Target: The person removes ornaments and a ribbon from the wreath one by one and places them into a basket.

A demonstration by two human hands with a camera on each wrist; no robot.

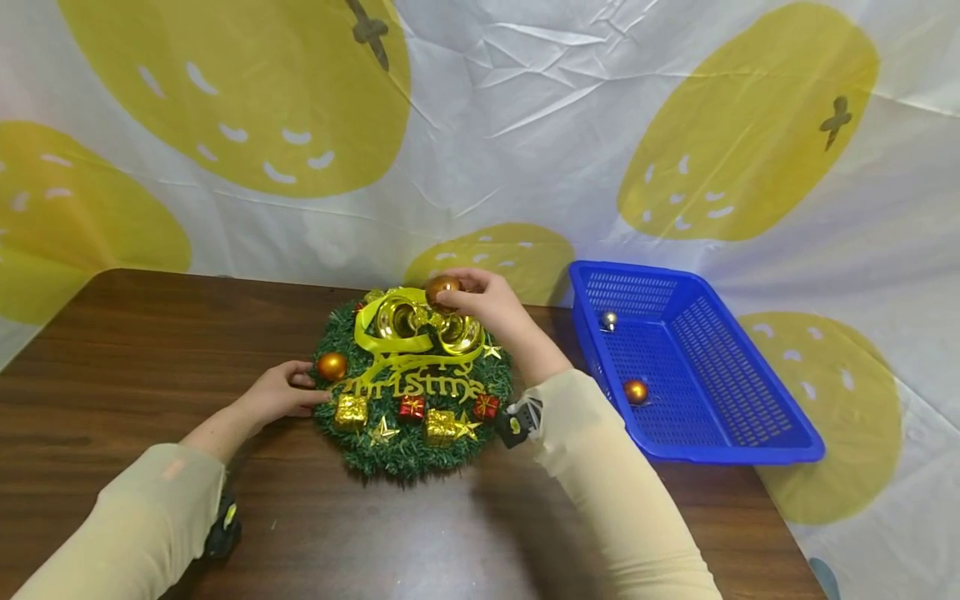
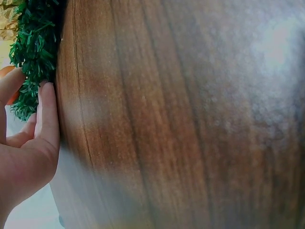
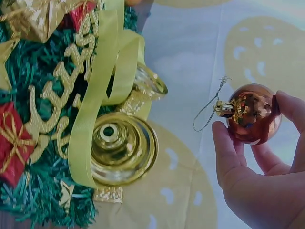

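A green Christmas wreath [image 1: 411, 460] lies on the wooden table, dressed with golden bells [image 1: 459, 333], a yellow ribbon [image 3: 85, 138], gold and red gift boxes, stars and gold lettering. My left hand [image 1: 276, 392] grips its left edge, thumb on the front and fingers at the back, close to an orange bauble [image 1: 332, 367] set in the green. Above the top of the wreath, my right hand [image 1: 483, 302] pinches a shiny copper bauble [image 3: 255, 114] between thumb and fingers. From the bauble's gold cap hangs a loose silver string loop [image 3: 204, 113], clear of the bells in the right wrist view.
To the right stands a blue plastic basket [image 1: 738, 367] with slotted walls. Inside it lie a small pale gold bauble [image 1: 609, 320] and an orange bauble [image 1: 636, 392]. A white cloth [image 1: 480, 167] printed with yellow fruit hangs behind the table [image 1: 150, 333].
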